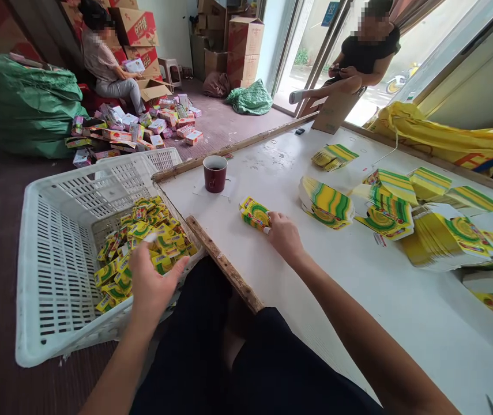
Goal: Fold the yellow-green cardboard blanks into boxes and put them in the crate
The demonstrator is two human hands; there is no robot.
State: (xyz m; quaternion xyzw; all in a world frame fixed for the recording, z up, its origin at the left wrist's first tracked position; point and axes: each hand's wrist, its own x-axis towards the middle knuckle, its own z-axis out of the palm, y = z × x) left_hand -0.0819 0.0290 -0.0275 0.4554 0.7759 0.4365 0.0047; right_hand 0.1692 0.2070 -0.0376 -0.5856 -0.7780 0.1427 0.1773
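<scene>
My right hand (284, 235) rests on the white table with its fingers closed on the near end of a small yellow-and-green box (255, 212). The box lies on its side. Over the near edge of the white plastic basket (34, 276), my left hand (153, 281) is open, thumb spread away from the fingers. Nothing shows in it, though its fingertips are slightly blurred. Below and beyond that hand, many small yellow packets (166, 245) are heaped in the basket.
Stacks of flat yellow-green cartons (445, 236) lie across the table's right side. A dark red cup (215, 174) of dark liquid stands near the wooden edge strip (224, 265). Two people sit beyond, one by a pile of boxes (142, 129), one by the doorway.
</scene>
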